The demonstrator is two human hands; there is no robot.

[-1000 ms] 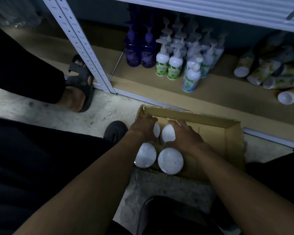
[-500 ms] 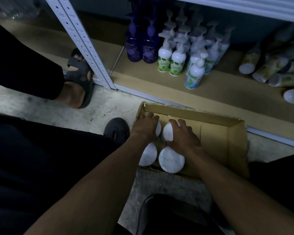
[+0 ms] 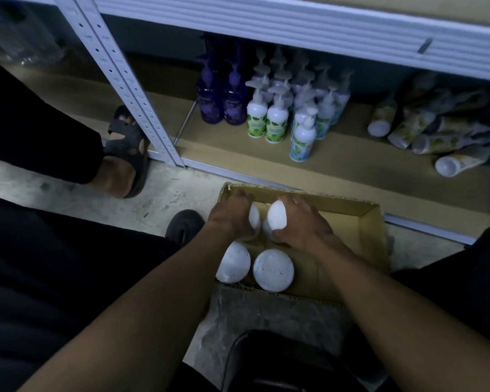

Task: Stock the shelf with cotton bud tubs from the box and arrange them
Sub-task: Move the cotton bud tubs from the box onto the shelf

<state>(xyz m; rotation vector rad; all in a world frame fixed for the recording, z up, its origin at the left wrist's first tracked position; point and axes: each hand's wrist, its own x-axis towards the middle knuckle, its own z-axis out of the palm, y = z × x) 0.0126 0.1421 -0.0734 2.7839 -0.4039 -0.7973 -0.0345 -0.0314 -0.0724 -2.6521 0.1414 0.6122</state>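
An open cardboard box (image 3: pixel 362 230) stands on the floor in front of the bottom shelf (image 3: pixel 337 168). Inside it are white-lidded cotton bud tubs. My left hand (image 3: pixel 229 217) grips one tub (image 3: pixel 254 216) at the far left of the box. My right hand (image 3: pixel 300 222) grips the tub beside it (image 3: pixel 277 215), which is tilted with its lid lifted toward the left. Two more tubs stand upright nearer me, one on the left (image 3: pixel 234 263) and one on the right (image 3: pixel 273 270).
Purple pump bottles (image 3: pixel 221 103) and white pump bottles (image 3: pixel 277 120) stand on the shelf, with toppled tubes (image 3: pixel 425 134) at the right. A white upright post (image 3: pixel 130 89) rises at the left. Another person's sandalled foot (image 3: pixel 125 162) is beside it, a dark shoe (image 3: pixel 184 226) beside the box.
Both hands stayed on the two far tubs. The right hand's tub has tipped up and risen a little. The view has shifted slightly.
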